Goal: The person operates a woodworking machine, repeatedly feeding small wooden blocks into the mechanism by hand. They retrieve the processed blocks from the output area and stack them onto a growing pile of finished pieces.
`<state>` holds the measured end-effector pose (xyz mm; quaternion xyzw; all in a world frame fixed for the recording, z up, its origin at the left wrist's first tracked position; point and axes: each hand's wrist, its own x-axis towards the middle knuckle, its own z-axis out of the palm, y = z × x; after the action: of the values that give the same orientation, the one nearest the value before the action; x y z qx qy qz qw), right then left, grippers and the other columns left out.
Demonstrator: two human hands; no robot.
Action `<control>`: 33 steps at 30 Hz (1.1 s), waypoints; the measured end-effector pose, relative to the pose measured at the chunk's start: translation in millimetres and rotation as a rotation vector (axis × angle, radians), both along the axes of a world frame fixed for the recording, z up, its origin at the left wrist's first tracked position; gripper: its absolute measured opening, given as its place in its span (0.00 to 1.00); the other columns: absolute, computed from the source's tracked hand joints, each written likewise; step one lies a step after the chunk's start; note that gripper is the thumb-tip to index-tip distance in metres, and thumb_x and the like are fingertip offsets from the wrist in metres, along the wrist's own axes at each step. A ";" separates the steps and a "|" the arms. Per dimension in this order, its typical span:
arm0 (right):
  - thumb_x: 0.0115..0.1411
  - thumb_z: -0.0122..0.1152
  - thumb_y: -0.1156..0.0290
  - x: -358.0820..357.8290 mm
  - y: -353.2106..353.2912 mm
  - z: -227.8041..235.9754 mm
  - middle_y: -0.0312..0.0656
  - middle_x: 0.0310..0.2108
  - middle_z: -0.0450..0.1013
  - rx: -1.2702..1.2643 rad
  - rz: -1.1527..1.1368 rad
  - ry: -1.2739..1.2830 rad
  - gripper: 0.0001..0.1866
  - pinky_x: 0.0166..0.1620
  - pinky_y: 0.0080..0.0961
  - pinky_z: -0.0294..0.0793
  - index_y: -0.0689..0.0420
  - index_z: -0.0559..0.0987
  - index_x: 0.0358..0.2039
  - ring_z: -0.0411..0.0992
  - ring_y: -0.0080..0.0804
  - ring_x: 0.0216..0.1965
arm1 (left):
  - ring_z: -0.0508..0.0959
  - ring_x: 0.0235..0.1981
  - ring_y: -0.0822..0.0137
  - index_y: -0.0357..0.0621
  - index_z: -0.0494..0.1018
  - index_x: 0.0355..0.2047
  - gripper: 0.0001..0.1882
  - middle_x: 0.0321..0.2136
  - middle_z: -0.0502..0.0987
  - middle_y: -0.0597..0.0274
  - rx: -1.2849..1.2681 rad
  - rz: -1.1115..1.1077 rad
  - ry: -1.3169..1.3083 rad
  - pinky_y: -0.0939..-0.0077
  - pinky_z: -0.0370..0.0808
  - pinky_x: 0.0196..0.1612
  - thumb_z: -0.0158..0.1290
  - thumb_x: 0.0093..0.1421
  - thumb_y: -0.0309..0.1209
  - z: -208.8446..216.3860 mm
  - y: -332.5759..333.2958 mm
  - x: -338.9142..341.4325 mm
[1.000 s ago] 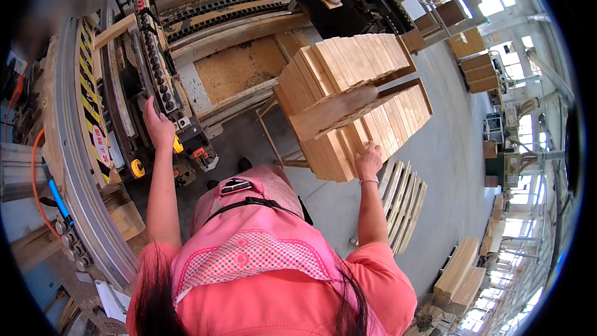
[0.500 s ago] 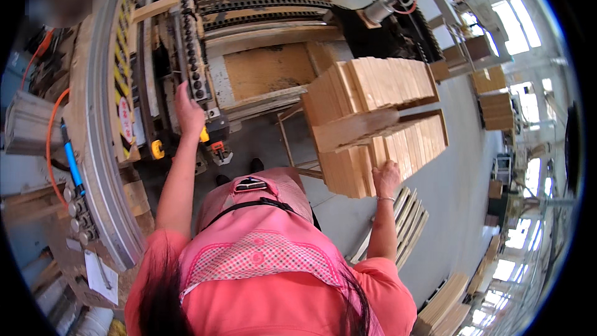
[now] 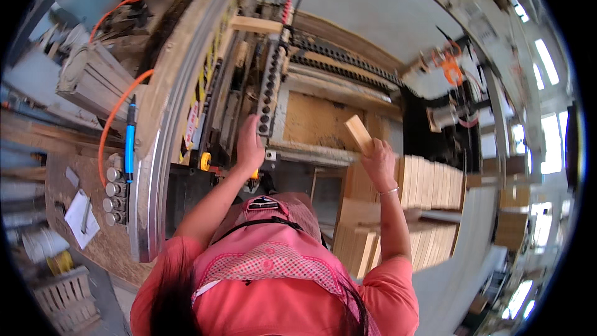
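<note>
A short pale wooden block (image 3: 358,132) is held up at a tilt in my right hand (image 3: 378,165), whose fingers are closed round its lower end. It hangs over the near side of the machine's wooden bed (image 3: 320,121). Beneath my right wrist stand two rows of stacked wooden blocks (image 3: 432,183) like it. My left hand (image 3: 250,148), fingers stretched forward, rests at the near end of a rail with black rollers (image 3: 268,90). I see nothing in that hand, though its fingertips are partly hidden against the rail.
Two dark chains (image 3: 348,65) run across behind the bed. A metal-edged beam (image 3: 165,143) flanks my left side, with a blue air gun (image 3: 130,143) and an orange hose (image 3: 107,130). A sheet of paper (image 3: 81,218) lies on a brown board. An orange-fitted machine head (image 3: 451,74) stands far right.
My right hand has lifted a wooden block off the stack and carried it left and forward toward the machine. The view has turned left; my left hand stays by the roller rail.
</note>
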<state>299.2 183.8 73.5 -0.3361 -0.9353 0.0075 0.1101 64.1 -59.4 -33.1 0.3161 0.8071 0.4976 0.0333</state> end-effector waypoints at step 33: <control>0.41 0.65 0.58 -488.4 80.1 -15.1 0.49 0.32 0.76 -0.071 0.608 -0.315 0.19 0.38 0.36 0.75 0.57 0.80 0.31 0.76 0.45 0.35 | 0.67 0.54 0.54 0.38 0.60 0.57 0.33 0.54 0.66 0.49 0.055 0.181 -0.334 0.66 0.65 0.54 0.55 0.49 0.25 32.6 4.7 -6.3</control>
<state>-189.2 263.9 58.4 -0.0425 -0.9974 0.0205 -0.0547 57.8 -54.7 -0.5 0.1558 0.8016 0.5660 0.1132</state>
